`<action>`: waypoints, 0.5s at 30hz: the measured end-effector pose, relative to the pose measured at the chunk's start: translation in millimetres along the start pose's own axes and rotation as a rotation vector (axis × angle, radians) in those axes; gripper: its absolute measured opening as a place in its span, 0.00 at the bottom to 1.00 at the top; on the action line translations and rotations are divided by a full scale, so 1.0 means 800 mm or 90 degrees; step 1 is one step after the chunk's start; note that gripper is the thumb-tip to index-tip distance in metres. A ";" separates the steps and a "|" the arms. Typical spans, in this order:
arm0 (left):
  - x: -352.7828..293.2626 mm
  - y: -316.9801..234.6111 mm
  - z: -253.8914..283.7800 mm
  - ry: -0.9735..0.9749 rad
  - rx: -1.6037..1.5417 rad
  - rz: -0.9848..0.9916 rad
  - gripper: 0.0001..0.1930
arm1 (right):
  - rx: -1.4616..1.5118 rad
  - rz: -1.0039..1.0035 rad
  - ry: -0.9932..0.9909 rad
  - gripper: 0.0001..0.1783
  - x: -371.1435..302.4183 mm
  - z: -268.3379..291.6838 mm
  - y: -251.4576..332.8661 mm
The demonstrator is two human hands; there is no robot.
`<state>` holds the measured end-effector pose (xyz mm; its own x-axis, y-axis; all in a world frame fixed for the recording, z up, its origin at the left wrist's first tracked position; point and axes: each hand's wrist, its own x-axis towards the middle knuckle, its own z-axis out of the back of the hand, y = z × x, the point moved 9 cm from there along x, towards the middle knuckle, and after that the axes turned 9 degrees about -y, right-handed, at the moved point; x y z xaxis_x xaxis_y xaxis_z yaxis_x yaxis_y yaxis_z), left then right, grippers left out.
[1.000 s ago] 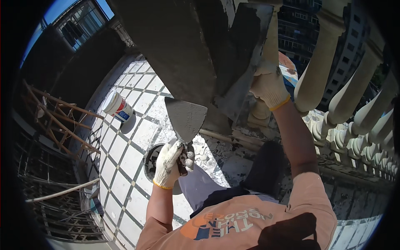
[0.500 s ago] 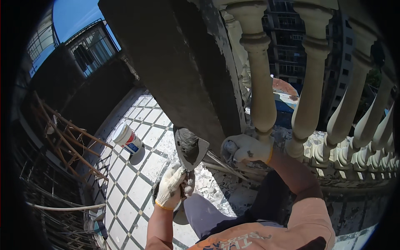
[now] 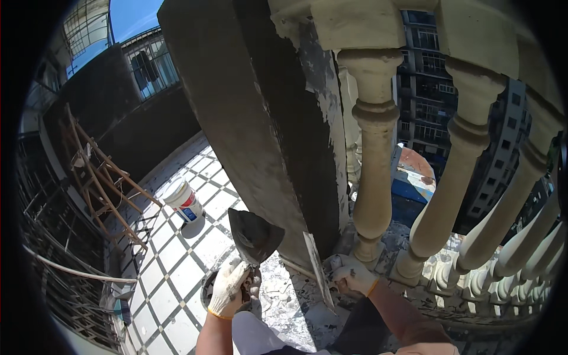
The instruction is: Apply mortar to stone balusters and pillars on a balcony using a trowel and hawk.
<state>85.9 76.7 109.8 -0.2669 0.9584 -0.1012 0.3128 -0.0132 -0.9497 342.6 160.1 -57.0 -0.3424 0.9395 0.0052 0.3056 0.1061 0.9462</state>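
My left hand (image 3: 229,288), in a white knit glove, is closed round the handle of a pointed trowel (image 3: 254,235). The broad blade is dark grey and lies just in front of the pillar's lower part. My right hand (image 3: 354,276), gloved too, is closed on a plastering trowel whose long thin blade (image 3: 318,269) shows nearly edge-on; its handle is hidden by the fingers. That blade stands steeply beside the bottom corner of the grey plastered pillar (image 3: 236,118). Whether it touches the plaster I cannot tell. A dark round rim (image 3: 207,291) shows behind my left hand.
On the right runs a balustrade of cream balusters (image 3: 374,171), with buildings beyond. A white bucket (image 3: 182,204) stands on the tiled floor (image 3: 171,266) at left. Farther left are a wooden trestle (image 3: 103,177) and metal grilles (image 3: 65,296). Debris (image 3: 278,299) litters the pillar's foot.
The lump of grey mortar seen on the pointed trowel no longer shows. My right hand has turned the plastering trowel steeper and moved nearer to me. The view has shifted, with more pillar showing.
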 end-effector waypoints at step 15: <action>-0.014 0.086 0.062 -0.061 -0.034 0.105 0.08 | 0.051 -0.243 -0.039 0.04 0.009 -0.020 -0.092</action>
<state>64.9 51.3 30.7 -0.2920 0.9131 -0.2845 0.4070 -0.1506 -0.9009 303.5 153.7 -121.3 -0.3915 0.8449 -0.3644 0.2361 0.4750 0.8477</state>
